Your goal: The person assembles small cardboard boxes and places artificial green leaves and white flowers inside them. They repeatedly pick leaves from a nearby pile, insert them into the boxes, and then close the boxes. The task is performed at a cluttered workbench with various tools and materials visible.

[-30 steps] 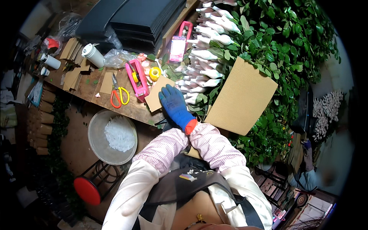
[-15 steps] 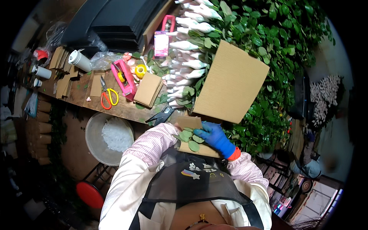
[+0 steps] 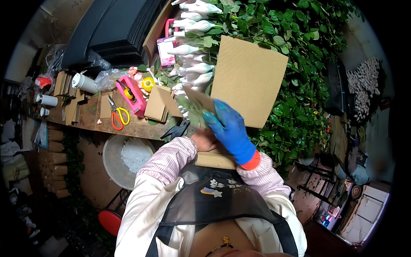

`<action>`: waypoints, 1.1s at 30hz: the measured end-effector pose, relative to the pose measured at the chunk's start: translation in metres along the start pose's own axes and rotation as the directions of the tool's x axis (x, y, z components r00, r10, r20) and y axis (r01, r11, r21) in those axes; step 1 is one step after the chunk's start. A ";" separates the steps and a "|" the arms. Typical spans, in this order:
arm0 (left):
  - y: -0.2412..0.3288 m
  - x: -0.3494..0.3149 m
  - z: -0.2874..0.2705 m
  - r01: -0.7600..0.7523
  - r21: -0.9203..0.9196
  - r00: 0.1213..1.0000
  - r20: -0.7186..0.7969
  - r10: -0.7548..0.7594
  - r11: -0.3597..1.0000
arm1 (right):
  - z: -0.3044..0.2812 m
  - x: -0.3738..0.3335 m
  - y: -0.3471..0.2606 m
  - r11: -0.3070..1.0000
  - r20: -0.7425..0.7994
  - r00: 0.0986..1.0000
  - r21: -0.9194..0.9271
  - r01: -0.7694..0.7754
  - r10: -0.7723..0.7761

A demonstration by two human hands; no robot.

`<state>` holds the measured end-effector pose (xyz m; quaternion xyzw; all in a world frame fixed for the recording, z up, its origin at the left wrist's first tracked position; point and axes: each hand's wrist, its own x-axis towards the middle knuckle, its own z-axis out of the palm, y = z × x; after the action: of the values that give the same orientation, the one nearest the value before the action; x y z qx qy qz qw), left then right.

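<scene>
My right hand (image 3: 231, 130), in a blue glove with an orange cuff, is raised in front of me and closed on a leafy sprig (image 3: 193, 112). The leaves are smeared by motion. Against the glove's fingers a small brown cardboard piece (image 3: 200, 98) tilts upward, also blurred. Bare and lower down, my left hand (image 3: 204, 139) is close beside the glove; its fingers are mostly hidden. A corrugated cardboard edge (image 3: 215, 160) lies just in front of my apron. Beyond the glove, a large corrugated sheet (image 3: 250, 81) rests on the leafy stems.
White-netted flower heads (image 3: 199, 68) line the table beside green foliage (image 3: 299, 77). Leftward are a cardboard stack (image 3: 158, 105), black-handled cutters (image 3: 176, 129), a pink tape dispenser (image 3: 132, 96), scissors (image 3: 117, 115) and a white bottle (image 3: 84, 82). A tub (image 3: 112, 160) stands below the table.
My right hand has lifted away from my body, and the leaves and small cardboard piece have moved up with it. My left hand has come into view below. The whole view has shifted slightly.
</scene>
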<state>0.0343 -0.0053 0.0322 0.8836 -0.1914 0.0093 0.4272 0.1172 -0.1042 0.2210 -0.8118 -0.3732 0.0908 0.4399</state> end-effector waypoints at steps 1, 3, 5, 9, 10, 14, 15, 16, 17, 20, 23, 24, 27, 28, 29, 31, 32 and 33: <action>0.009 0.001 -0.007 0.109 -0.310 0.993 -0.009 -0.118 0.944 | -0.010 -0.016 0.004 0.994 0.132 0.985 0.017 -0.112 0.109; 0.022 0.003 -0.014 0.260 -0.805 0.942 0.090 -0.323 0.534 | -0.019 -0.049 0.027 0.936 0.318 0.915 0.164 -0.311 0.248; 0.007 0.000 -0.001 0.105 -0.539 0.984 -0.067 -0.167 0.836 | 0.000 -0.086 0.090 0.780 0.435 0.858 0.421 -0.463 0.274; -0.029 -0.012 0.038 -0.183 0.373 0.975 -0.047 0.215 0.910 | 0.011 -0.130 0.186 0.734 0.612 0.654 0.169 -0.657 0.445; -0.030 -0.012 0.040 -0.191 0.384 0.977 -0.010 0.211 0.903 | 0.015 -0.135 0.209 0.796 0.611 0.636 0.015 -0.605 0.472; -0.034 -0.011 0.033 -0.225 0.406 0.973 0.051 0.223 0.886 | -0.003 -0.094 0.164 0.688 0.664 0.428 -0.183 -0.702 0.613; -0.034 -0.010 0.030 -0.235 0.396 0.970 0.045 0.237 0.888 | 0.005 -0.102 0.181 0.718 0.671 0.495 -0.080 -0.692 0.552; -0.036 -0.011 0.029 -0.245 0.381 0.969 0.072 0.236 0.891 | 0.007 -0.103 0.183 0.742 0.670 0.515 -0.083 -0.665 0.535; -0.039 -0.012 0.025 -0.254 0.367 0.967 0.098 0.234 0.895 | 0.010 -0.103 0.185 0.766 0.668 0.533 -0.086 -0.637 0.519; -0.040 -0.023 0.012 -0.179 0.346 0.981 0.137 0.139 0.921 | 0.019 -0.096 0.185 0.808 0.642 0.543 -0.219 -0.548 0.542; -0.030 -0.039 -0.019 -0.077 0.386 0.992 0.121 0.032 0.919 | 0.017 -0.085 0.165 0.773 0.626 0.499 -0.288 -0.566 0.599; -0.026 -0.044 -0.026 -0.049 0.378 0.998 0.056 0.030 0.925 | 0.016 -0.083 0.160 0.755 0.628 0.478 -0.291 -0.588 0.614; -0.017 -0.046 -0.039 -0.015 0.355 0.993 -0.106 0.057 0.935 | 0.033 -0.092 0.173 0.806 0.530 0.607 -0.388 -0.447 0.592; -0.010 -0.043 -0.040 -0.040 0.313 0.994 -0.085 0.070 0.949 | 0.037 -0.093 0.175 0.819 0.520 0.634 -0.402 -0.410 0.573; -0.003 -0.038 -0.039 -0.064 0.269 0.994 -0.065 0.084 0.961 | 0.040 -0.095 0.176 0.829 0.508 0.660 -0.418 -0.372 0.553; 0.003 -0.024 -0.030 -0.134 0.269 0.989 -0.018 0.144 0.954 | 0.040 -0.095 0.173 0.837 0.513 0.685 -0.471 -0.279 0.517; 0.004 -0.021 -0.029 -0.055 0.249 0.998 -0.002 0.058 0.967 | 0.038 -0.093 0.169 0.834 0.529 0.683 -0.505 -0.223 0.504; 0.009 -0.022 -0.028 0.023 0.230 0.999 0.018 -0.028 0.973 | 0.034 -0.092 0.165 0.826 0.544 0.680 -0.538 -0.169 0.493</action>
<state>0.0155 0.0181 0.0524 0.9295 -0.1822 0.0166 0.3202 0.1229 -0.2008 0.0548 -0.8583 -0.3564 0.3648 0.0557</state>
